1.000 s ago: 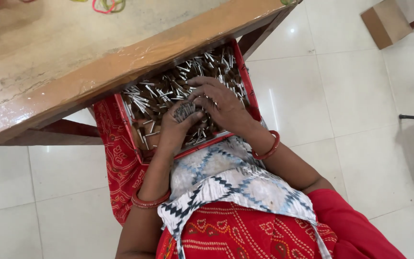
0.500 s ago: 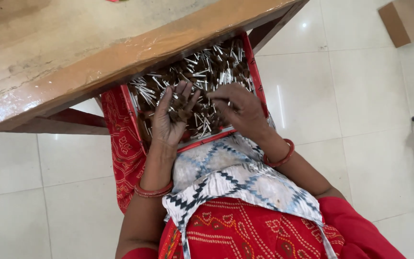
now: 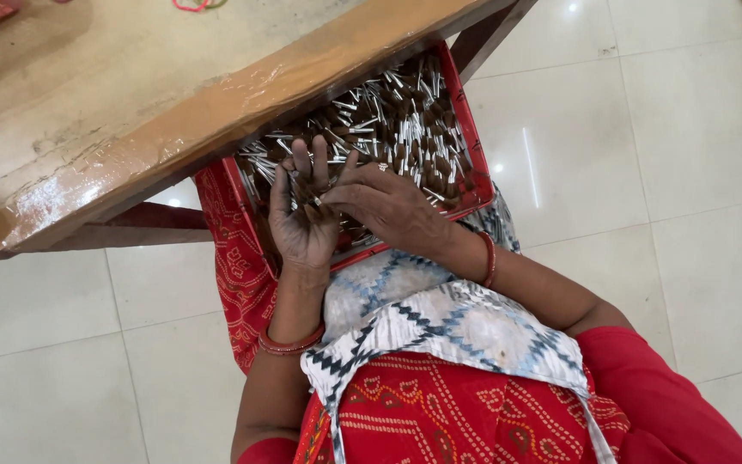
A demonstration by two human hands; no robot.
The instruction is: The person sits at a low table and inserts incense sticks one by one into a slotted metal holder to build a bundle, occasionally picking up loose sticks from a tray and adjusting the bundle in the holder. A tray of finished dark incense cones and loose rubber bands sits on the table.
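Head view showed me the left hand (image 3: 302, 219) cupped palm-up, loosely holding a few small sticks (image 3: 307, 191), the right hand (image 3: 384, 202) pinching one at its fingertips, both at frame centre over the red tray (image 3: 471, 146) under the counter (image 3: 130, 112).
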